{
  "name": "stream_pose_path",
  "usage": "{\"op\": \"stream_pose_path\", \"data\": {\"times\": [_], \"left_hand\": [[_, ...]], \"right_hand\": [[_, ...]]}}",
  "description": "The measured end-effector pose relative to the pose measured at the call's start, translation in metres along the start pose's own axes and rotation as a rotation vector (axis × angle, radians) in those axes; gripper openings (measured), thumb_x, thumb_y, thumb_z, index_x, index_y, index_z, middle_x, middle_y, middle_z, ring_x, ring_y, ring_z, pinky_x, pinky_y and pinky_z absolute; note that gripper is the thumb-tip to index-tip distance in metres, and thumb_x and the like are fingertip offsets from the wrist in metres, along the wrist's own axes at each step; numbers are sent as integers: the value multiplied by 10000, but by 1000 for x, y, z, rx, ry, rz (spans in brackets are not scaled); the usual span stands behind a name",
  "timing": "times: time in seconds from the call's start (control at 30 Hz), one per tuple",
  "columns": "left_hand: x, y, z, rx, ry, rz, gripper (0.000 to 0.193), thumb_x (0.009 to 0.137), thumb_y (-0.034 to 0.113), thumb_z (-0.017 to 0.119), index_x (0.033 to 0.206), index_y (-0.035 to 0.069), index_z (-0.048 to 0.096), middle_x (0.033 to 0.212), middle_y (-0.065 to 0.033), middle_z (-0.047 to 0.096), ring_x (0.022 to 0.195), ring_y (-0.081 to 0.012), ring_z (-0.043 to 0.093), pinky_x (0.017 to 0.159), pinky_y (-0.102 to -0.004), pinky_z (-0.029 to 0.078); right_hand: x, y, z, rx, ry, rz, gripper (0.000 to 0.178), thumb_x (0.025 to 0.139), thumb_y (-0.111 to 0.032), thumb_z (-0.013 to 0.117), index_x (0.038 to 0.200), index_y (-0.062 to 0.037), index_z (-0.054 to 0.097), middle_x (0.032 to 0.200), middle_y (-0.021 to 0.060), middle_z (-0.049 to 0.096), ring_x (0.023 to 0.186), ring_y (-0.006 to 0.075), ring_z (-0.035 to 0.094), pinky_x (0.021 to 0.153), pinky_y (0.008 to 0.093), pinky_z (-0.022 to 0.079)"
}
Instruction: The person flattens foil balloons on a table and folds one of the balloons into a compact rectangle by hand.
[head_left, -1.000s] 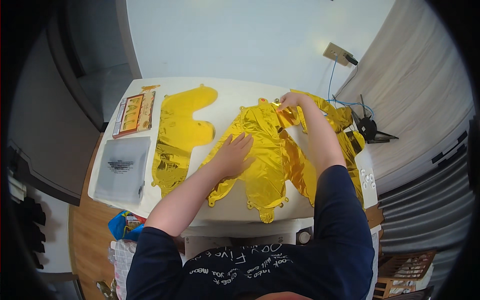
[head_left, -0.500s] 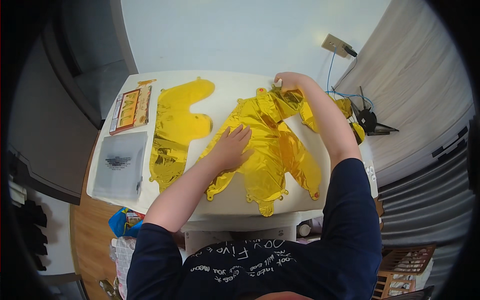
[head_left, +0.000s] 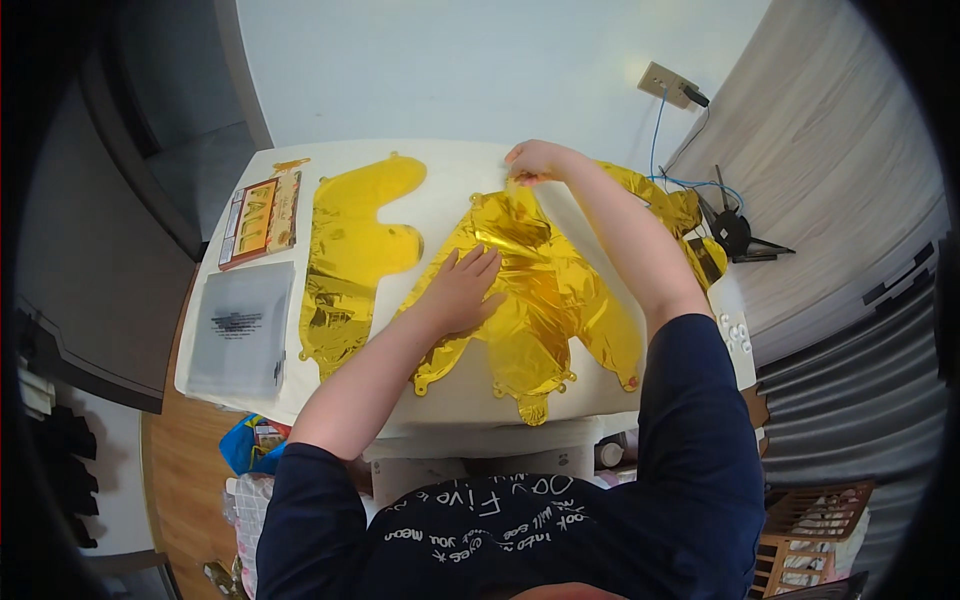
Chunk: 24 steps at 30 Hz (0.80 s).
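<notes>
A flat, uninflated gold foil balloon point(head_left: 545, 300), shaped like a letter A, lies wrinkled over the middle of the white table. My left hand point(head_left: 462, 292) rests flat on its left side, fingers stretched out, holding nothing. At the balloon's top end, my right hand point(head_left: 540, 162) has its fingers closed in a pinch on the gold foil. To the left is a smooth gold foil balloon point(head_left: 345, 255) shaped like a letter F. More crumpled gold foil point(head_left: 680, 208) lies beyond my right forearm, partly hidden by it.
Left on the table point(head_left: 400, 345) are a decorated flat package point(head_left: 263, 220), a clear plastic bag point(head_left: 240, 330) and a small orange item point(head_left: 292, 165). A black router-like device point(head_left: 735, 240) with a blue cable stands at the right edge. Small white round pieces point(head_left: 737, 335) lie nearer.
My right hand has moved left, and the balloon's top has shifted with it, apart from the foil at the right. My left hand has stayed flat in place.
</notes>
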<state>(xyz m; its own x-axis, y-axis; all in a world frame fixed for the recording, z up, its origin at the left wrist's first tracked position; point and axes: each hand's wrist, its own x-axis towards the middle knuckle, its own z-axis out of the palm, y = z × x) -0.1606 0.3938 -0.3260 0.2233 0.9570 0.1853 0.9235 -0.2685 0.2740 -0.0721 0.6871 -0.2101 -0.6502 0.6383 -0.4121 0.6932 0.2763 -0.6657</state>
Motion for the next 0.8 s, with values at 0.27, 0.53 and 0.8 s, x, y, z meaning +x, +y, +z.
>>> {"op": "stream_pose_path", "data": {"times": [0.27, 0.53, 0.8], "left_hand": [[-3, -5, 3, 19, 8, 1, 715, 1048, 469, 465, 1559, -23, 374, 1655, -162, 355, 1560, -333, 270, 1266, -554, 194], [-5, -4, -2, 14, -28, -32, 720, 1060, 475, 442, 1576, -18, 348, 1671, -153, 331, 1570, -322, 249, 1272, -545, 180], [-4, -4, 0, 21, -30, -31, 714, 1061, 475, 442, 1576, -11, 354, 1670, -153, 333, 1571, -321, 247, 1276, -545, 170]], "right_hand": [[-12, 52, 19, 636, 211, -206, 233, 1019, -107, 604, 1210, 23, 636, 1005, 135, 710, 850, 220, 722, 764, 322, 599], [-21, 122, 56, -109, 581, -604, 421, 1005, -152, 637, 1401, -22, 576, 1456, 199, 573, 1357, 360, 528, 1163, 393, 402], [-4, 94, 90, -295, 568, -401, 574, 1069, -346, 517, 1536, -30, 414, 1612, 272, 372, 1513, 414, 331, 1244, 478, 262]]}}
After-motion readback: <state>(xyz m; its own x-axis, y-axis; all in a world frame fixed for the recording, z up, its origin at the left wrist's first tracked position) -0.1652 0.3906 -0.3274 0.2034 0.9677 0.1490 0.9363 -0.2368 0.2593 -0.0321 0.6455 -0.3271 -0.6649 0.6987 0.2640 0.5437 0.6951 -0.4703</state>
